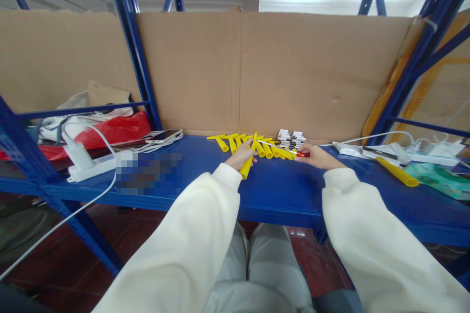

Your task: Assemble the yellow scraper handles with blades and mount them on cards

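My left hand point(238, 155) is closed around a yellow tapered plastic tube point(246, 170), held at a tilt with its wide end toward me. In my right hand point(316, 156) is a screwdriver point(303, 154) with a red handle. Its thin metal shaft points left, and the tip reaches close to the held tube's upper part; whether they touch I cannot tell. Just behind my hands, several similar yellow tubes point(222, 144) lie in a row on the blue shelf point(279, 195). Small white pieces with dark marks point(290, 137) are stacked behind that row.
To the left are a phone point(167, 136), a white power strip point(93, 166) with a cable, and a red bag point(119, 129). Another yellow tube point(398, 173) and a green packet point(438, 179) lie right. A cardboard panel point(293, 68) and blue posts point(134, 49) bound the shelf.
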A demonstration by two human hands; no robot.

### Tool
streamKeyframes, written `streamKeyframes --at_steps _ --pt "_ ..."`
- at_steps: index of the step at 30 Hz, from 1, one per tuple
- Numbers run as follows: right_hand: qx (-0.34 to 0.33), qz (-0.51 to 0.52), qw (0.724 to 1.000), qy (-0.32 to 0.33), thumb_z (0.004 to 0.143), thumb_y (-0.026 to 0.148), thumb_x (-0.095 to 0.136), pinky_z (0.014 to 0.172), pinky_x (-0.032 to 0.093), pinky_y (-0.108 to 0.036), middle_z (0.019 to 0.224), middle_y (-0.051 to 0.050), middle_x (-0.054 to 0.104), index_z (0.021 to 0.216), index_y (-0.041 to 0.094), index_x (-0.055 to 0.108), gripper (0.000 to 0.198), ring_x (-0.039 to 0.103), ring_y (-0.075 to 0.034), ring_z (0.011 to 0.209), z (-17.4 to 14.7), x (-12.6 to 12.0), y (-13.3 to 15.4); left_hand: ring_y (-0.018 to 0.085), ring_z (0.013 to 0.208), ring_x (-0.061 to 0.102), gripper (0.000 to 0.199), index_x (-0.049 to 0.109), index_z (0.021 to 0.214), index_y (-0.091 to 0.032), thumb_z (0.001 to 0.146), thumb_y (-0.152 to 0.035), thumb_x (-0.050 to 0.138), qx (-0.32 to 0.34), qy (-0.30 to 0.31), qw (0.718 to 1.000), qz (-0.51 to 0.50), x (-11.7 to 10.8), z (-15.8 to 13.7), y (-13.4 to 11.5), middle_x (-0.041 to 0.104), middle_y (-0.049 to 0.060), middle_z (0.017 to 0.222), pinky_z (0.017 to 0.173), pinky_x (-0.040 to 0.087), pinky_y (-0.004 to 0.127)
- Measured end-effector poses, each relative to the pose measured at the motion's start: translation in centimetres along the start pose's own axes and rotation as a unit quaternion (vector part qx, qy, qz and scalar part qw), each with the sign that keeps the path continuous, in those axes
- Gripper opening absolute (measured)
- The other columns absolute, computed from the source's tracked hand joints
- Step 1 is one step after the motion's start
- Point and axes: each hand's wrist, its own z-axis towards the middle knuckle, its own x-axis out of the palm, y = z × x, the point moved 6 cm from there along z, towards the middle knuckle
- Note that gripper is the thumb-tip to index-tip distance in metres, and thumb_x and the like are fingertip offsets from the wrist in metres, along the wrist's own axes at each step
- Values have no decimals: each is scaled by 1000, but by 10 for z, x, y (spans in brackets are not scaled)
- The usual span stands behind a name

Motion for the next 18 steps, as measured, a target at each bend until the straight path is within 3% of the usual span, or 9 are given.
streamKeyframes --at_steps 6,13,18 --pt "8 -9 999 -36 61 66 74 60 44 -30 64 -1 60 69 24 45 52 56 -18 62 -1 -3 -3 6 48 53 79 32 158 -25 87 0 53 -13 6 1000 12 1 -5 -2 68 5 95 40 39 15" --pt "-6 -12 999 37 70 72 63 57 42 -30 59 -1 59 66 23 51 50 55 -18 59 -4 4 3 5 47 53 78 31 159 -26 88 -3 55 -11 -2 1000 7 0 -4 0 67 6 99 39 39 15" --pt "13 5 998 56 68 73 63 59 45 -32 62 -1 61 67 23 53 51 57 -18 60 -3 7 3 5 48 54 80 29 160 -27 87 -3 55 -10 2 1000 11 0 -2 2 67 7 104 40 39 15"
